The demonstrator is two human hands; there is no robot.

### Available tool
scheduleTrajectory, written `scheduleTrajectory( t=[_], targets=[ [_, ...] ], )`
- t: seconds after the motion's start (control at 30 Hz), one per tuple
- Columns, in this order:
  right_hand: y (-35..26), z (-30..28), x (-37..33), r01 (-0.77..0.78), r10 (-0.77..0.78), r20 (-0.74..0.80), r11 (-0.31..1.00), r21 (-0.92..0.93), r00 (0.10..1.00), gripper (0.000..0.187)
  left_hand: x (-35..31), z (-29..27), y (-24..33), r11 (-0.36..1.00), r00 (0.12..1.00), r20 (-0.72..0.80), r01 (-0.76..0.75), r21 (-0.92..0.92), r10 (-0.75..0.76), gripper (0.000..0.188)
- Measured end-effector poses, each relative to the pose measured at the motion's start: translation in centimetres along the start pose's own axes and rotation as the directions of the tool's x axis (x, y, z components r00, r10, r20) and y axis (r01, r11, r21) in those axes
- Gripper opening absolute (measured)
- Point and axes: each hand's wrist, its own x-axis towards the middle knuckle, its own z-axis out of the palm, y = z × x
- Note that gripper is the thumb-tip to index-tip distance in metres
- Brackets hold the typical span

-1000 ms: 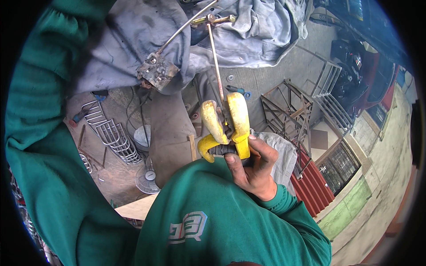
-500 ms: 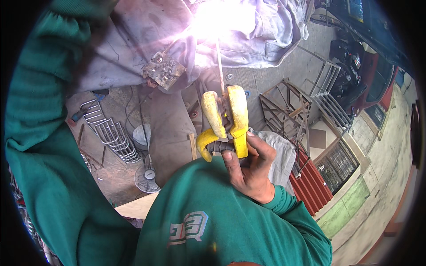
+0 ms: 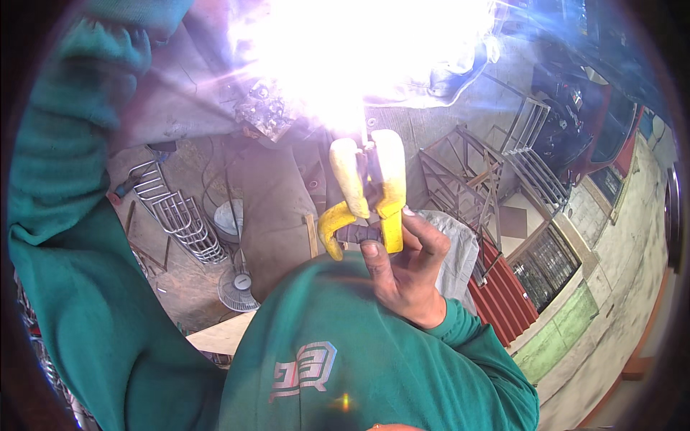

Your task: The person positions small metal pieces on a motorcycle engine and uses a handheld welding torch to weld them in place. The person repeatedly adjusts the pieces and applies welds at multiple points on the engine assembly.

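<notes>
My right hand (image 3: 417,269) grips a yellow electrode holder (image 3: 390,176) low down, thumb on its dark spring and fingers behind the lower yellow part. From the jaws the welding rod points up into a huge white arc glare, which swallows most of the rod and whatever lies around its tip. My left arm (image 3: 79,144), in a green sleeve, reaches up past the top left edge; the hand on it is out of the picture. Left of the glare sits a rough, spatter-covered metal block (image 3: 267,111) on grey cloth.
Bent metal-rod racks (image 3: 176,215), a pale bucket (image 3: 228,215) and a fan (image 3: 241,287) stand on the floor at left. Rusty metal frames (image 3: 467,179), a red corrugated sheet (image 3: 503,291) and a red car (image 3: 617,129) are to the right.
The arc glare has grown much larger and now hides most of the rod and the cloth around it. My right hand and the holder have barely moved.
</notes>
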Motion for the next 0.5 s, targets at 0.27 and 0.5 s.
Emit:
scheduleTrajectory(
  t=[0.27, 0.5],
  targets=[
    [0.38, -0.33, -0.35, 0.028, -0.03, -0.027, 0.998, -0.047, 0.999, 0.062, 0.0, -0.14, 0.04, 0.999, 0.997, 0.058, 0.043, -0.01, -0.042, 0.009],
    [0.12, -0.29, -0.2, 0.024, -0.026, -0.02, 0.993, -0.112, 0.999, 0.062, 0.06, -0.22, 0.08, 0.998, 0.992, 0.106, 0.067, -0.014, -0.066, 0.009]
  ],
)
